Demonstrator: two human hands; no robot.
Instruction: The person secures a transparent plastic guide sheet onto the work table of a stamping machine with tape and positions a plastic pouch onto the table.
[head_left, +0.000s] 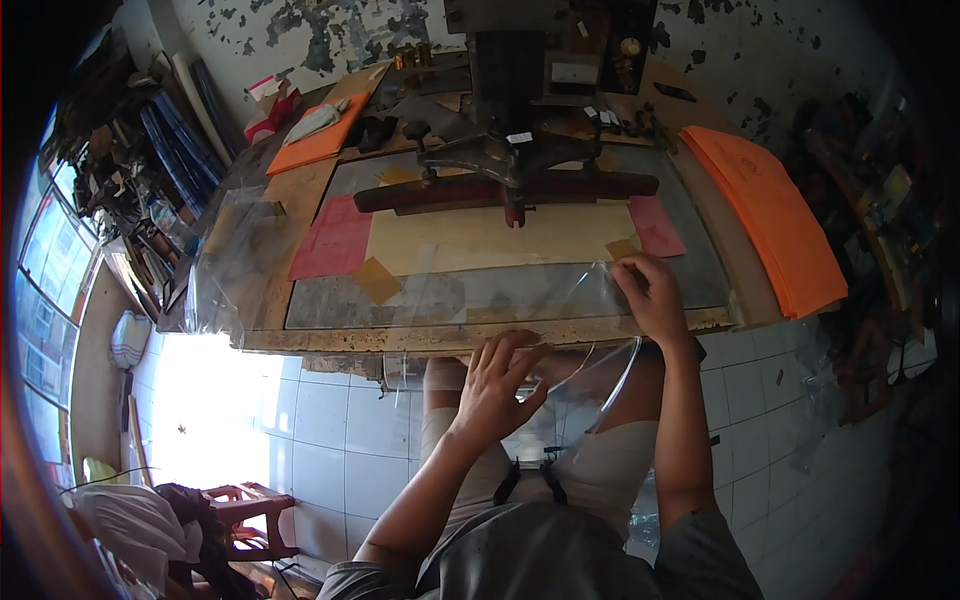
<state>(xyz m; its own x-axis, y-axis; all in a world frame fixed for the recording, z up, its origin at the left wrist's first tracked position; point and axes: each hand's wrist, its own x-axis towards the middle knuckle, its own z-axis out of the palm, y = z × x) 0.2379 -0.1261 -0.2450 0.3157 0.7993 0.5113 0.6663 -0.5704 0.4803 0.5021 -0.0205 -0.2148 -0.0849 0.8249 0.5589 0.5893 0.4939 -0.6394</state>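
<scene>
My right hand (pixel 652 297) pinches the edge of a clear plastic sheet (pixel 622 388) just above the table's front edge. The sheet bends down over my lap, and how far it reaches across the table is hard to make out. My left hand (pixel 498 378) lies on the plastic near the front edge, its fingers spread. Beyond the hands, a pale yellow sheet (pixel 480 240) lies flat on the grey work surface (pixel 530 290), with pink sheets (pixel 328 238) at its ends. Above it is the dark red bar of a press (pixel 425 198).
Folded orange material (pixel 765 220) lies at the right, and an orange piece (pixel 310 140) with a grey cloth at back left. More clear plastic (pixel 225 265) hangs at the left corner. A red stool (pixel 250 520) and another person (pixel 140 530) are at lower left.
</scene>
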